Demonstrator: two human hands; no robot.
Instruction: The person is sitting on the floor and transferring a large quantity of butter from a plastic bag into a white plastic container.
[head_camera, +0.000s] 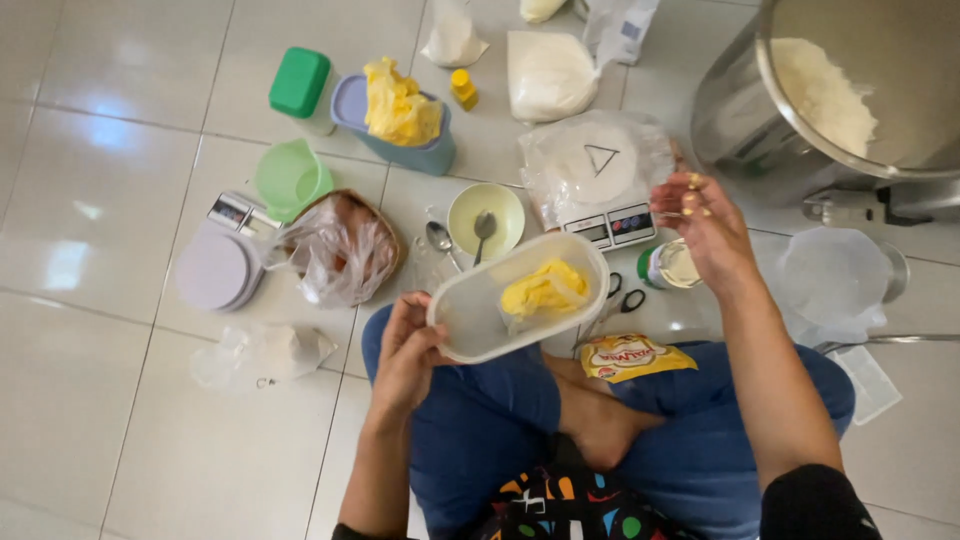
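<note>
I sit cross-legged on a tiled floor. My left hand (408, 352) grips the near end of a translucent oblong plastic container (470, 320) that holds a lump of yellow butter (543, 288). The container hangs tilted above my knee. My right hand (705, 225) is raised beside a digital kitchen scale (612, 228), fingers spread and smeared with bits of butter, holding nothing. A clear bag of white powder (595, 165) lies on the scale.
A large steel mixer bowl (790, 120) with flour stands at the top right. Around me lie a blue tub of butter (400, 120), a green cup (290, 178), a yellow bowl with a spoon (485, 220), a second scale (215, 265), bags, scissors (625, 298) and a yellow packet (630, 355).
</note>
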